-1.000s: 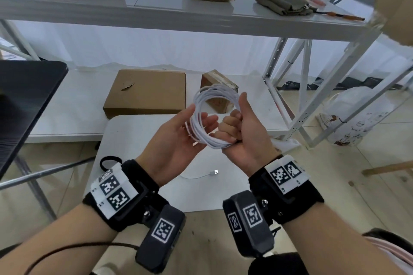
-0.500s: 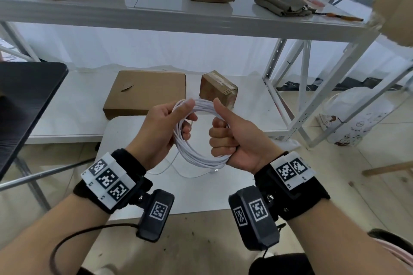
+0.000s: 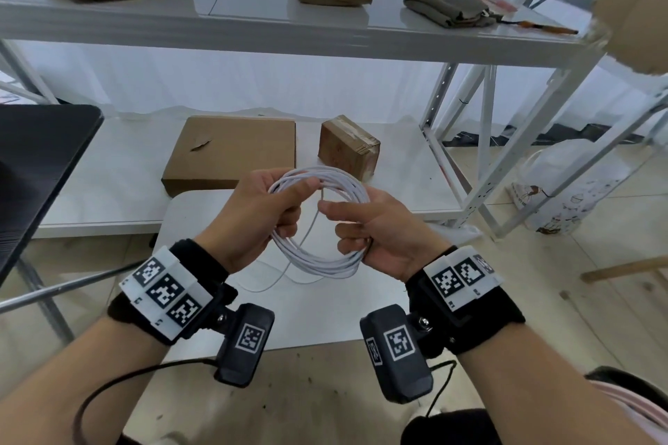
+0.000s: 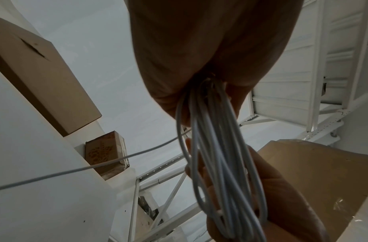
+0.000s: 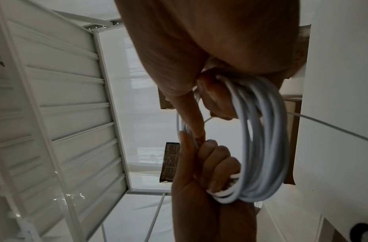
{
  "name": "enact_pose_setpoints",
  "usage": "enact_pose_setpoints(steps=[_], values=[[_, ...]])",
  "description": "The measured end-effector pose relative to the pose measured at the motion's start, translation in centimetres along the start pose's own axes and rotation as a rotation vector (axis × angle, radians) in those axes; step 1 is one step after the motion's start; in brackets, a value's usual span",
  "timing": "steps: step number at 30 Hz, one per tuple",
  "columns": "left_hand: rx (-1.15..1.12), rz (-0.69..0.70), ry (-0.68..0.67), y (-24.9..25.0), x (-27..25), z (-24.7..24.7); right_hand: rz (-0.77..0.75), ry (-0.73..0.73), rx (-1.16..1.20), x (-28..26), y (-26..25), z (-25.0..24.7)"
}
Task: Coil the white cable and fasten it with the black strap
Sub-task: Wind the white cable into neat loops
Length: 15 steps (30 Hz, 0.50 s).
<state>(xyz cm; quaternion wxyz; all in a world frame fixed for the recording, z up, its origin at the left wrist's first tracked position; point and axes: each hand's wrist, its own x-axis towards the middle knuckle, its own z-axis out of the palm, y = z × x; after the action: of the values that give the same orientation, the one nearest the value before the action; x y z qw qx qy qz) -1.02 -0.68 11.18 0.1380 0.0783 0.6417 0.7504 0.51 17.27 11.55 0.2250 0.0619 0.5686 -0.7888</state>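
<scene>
The white cable (image 3: pixel 318 265) is wound into a round coil of several loops, held in the air over the small white table (image 3: pixel 202 303). My left hand (image 3: pixel 296 206) grips the coil's left side, thumb lying over the top loops. My right hand (image 3: pixel 339 224) grips the right side, its thumb and forefinger pinching a strand inside the ring. A loose tail (image 3: pixel 285 276) drops from the coil to the table. The left wrist view shows the bundled loops (image 4: pixel 216 147) and the tail (image 4: pixel 75 170). The right wrist view shows the coil (image 5: pixel 268 147); a black shape (image 5: pixel 363 232) in its corner may be the strap.
A flat cardboard box (image 3: pixel 231 152) and a small taped box (image 3: pixel 349 148) lie on the low white shelf behind the table. White rack posts (image 3: pixel 484 163) stand to the right, with a plastic bag (image 3: pixel 564 199) beyond. A black tabletop (image 3: pixel 39 163) is at the left.
The coil has come down from upright and high to lower and tilted. My left hand went from an open palm to gripping it. My right thumb dropped from upright onto a strand.
</scene>
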Motion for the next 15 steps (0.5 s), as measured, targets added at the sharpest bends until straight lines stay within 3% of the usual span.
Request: enact_pose_setpoints(steps=[8, 15], values=[[0.004, -0.041, -0.095, 0.49, -0.34, -0.12, 0.027, 0.003, -0.119, 0.36, 0.37, -0.13], [0.039, -0.059, -0.124, 0.34, -0.27, -0.41, -0.047, 0.137, -0.318, 0.23, 0.51, -0.2]])
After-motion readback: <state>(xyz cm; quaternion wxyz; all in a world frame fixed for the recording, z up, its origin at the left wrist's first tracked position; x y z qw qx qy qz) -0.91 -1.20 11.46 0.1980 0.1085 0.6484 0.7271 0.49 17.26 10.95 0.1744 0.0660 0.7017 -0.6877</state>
